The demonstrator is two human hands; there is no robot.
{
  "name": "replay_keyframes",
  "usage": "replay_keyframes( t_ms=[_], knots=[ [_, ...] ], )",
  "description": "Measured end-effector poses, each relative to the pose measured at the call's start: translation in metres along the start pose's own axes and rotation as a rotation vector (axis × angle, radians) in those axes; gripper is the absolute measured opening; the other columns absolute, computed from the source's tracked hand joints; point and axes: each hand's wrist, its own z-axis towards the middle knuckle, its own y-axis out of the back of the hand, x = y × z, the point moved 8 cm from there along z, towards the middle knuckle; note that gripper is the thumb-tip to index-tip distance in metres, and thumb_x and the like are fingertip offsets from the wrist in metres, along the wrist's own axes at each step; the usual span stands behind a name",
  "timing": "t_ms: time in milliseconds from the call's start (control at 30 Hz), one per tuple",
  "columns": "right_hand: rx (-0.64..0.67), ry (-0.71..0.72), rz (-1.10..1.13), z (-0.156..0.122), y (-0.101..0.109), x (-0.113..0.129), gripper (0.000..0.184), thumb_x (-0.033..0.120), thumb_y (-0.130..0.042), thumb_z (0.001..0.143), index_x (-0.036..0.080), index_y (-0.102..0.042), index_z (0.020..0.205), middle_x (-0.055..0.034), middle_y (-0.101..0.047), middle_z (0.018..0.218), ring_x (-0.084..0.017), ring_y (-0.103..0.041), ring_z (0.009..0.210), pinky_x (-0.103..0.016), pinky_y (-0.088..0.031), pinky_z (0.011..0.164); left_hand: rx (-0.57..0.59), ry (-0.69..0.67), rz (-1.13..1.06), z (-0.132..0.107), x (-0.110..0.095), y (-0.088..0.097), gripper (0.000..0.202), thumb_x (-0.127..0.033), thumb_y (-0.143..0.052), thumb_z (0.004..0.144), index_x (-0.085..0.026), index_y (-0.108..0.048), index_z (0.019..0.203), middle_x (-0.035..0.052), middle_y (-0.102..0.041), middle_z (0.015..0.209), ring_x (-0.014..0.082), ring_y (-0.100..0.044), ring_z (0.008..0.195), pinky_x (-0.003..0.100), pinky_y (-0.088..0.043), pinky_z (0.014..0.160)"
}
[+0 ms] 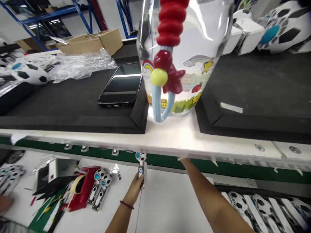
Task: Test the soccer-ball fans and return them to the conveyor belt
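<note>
My left hand (133,191), with a red cord bracelet at the wrist, is shut on a small white device (141,170) with a football-pattern top. My right hand (184,160) reaches up to the underside of a white shelf edge (170,142), and that edge hides most of the hand. Above both hands, a clear printed plastic bottle (179,71) with rainbow pictures fills the top middle of the view. It has a red ribbed strap, a yellow bead and a pale blue loop. Neither hand touches it.
A black smartphone (120,85) lies on a black foam pad (73,106). Below, a white bench holds a tape roll (77,184), a red dispenser (82,191) and football-pattern parts (99,189). A co-worker's hand (5,204) is at the far left. Cardboard (89,42) and plastic wrap (82,64) lie behind.
</note>
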Motion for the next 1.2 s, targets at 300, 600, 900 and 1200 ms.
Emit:
replay_keyframes(
  t_ms=[300,600,900,1200],
  knots=[
    [-0.057,-0.013,0.048,-0.103,0.03,-0.01,0.037,0.018,-0.065,0.071,0.017,-0.049,0.104,-0.002,-0.059,0.091,-0.017,-0.055,0.083,-0.032,-0.045,0.074,0.332,-0.132,-0.433,-0.101,-0.006,-0.025,0.048,-0.041,-0.075,0.057,-0.025,-0.055,0.098,0.0031,-0.062,0.083,0.0152,-0.056,0.068,0.025,-0.043,0.061],
    [0.239,0.081,0.364,-0.266,0.003,0.032,0.05,0.054,-0.063,0.065,0.025,-0.05,0.103,-0.0051,-0.058,0.1,-0.023,-0.057,0.088,-0.036,-0.046,0.074,0.577,-0.182,-0.593,-0.148,-0.074,-0.066,0.053,-0.051,-0.073,0.055,-0.017,-0.061,0.093,0.0082,-0.06,0.096,0.0242,-0.058,0.083,0.047,-0.049,0.077],
    [0.136,-0.066,0.62,-0.321,-0.026,0.001,0.043,0.059,-0.047,0.077,0.018,-0.058,0.081,-0.0021,-0.062,0.065,-0.015,-0.055,0.056,-0.025,-0.043,0.054,0.461,0.0,-0.626,-0.172,-0.044,-0.067,0.054,-0.064,-0.043,0.071,-0.012,-0.058,0.066,0.0061,-0.058,0.052,0.0145,-0.052,0.043,0.026,-0.042,0.045],
    [0.226,-0.301,0.706,-0.347,-0.03,-0.028,0.033,0.048,-0.053,0.078,0.018,-0.056,0.092,-0.0031,-0.065,0.076,-0.019,-0.061,0.07,-0.03,-0.047,0.065,0.42,0.246,-0.599,-0.189,0.006,-0.059,0.027,-0.039,-0.056,0.076,-0.014,-0.056,0.088,0.0076,-0.065,0.083,0.022,-0.062,0.075,0.04,-0.051,0.069]
  ],
)
